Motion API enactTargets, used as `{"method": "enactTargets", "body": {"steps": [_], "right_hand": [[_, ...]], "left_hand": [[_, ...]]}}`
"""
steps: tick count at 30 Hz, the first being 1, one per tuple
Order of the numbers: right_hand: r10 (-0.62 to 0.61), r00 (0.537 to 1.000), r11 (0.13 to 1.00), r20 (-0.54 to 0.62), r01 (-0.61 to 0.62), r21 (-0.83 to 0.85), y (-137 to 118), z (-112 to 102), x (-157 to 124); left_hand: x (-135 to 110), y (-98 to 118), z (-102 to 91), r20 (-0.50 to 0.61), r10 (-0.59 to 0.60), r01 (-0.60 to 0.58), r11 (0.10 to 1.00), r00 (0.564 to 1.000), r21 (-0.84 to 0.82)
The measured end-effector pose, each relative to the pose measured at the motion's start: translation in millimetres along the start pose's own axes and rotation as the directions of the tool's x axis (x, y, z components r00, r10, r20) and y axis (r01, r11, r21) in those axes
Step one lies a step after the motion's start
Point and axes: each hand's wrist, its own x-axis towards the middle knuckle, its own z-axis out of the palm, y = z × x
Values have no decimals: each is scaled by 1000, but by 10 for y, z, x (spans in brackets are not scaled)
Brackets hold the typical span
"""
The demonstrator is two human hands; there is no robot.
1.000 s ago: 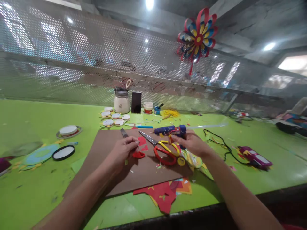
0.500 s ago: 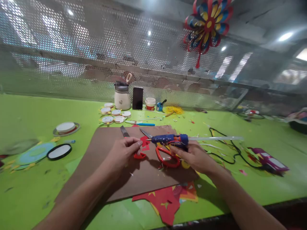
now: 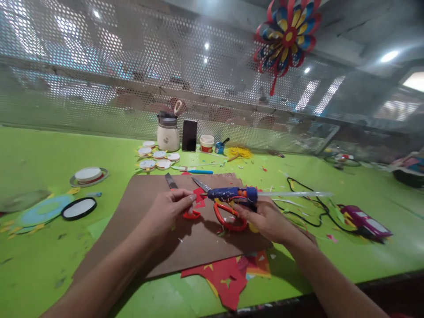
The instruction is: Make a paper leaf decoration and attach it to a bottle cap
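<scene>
Brings glue gun (image 3: 228,193) nozzle-first within reach of pinched left fingers (image 3: 183,202), can't tell contents, behind worktop (image 3: 288,278) front edge; curls right fingers (image 3: 244,213) round it.

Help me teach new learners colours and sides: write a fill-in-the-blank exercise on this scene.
1. The right hand holds a mostly ____ glue gun.
2. Its nozzle points toward the ____ hand.
3. The brown board rests on a ____ table.
4. The hanging flower has red, blue and ____ petals.
Missing words: blue; left; green; yellow.
</scene>
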Motion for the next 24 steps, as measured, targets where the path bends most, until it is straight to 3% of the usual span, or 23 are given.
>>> {"method": "enactTargets", "body": {"steps": [5, 10, 24], "right_hand": [[-48, 998, 999, -36, 48, 3, -2, 4, 8], [15, 1000, 1000, -27, -14, 8, -37, 8, -4], [11, 1000, 997, -27, -13, -75, -85, 12, -34]], "left_hand": [[4, 7, -8, 8, -11, 11, 1000, 1000, 20], [-14, 24, 9, 14, -19, 19, 1000, 1000, 2], [4, -5, -20, -4, 18, -18, 999, 1000, 45]]}}
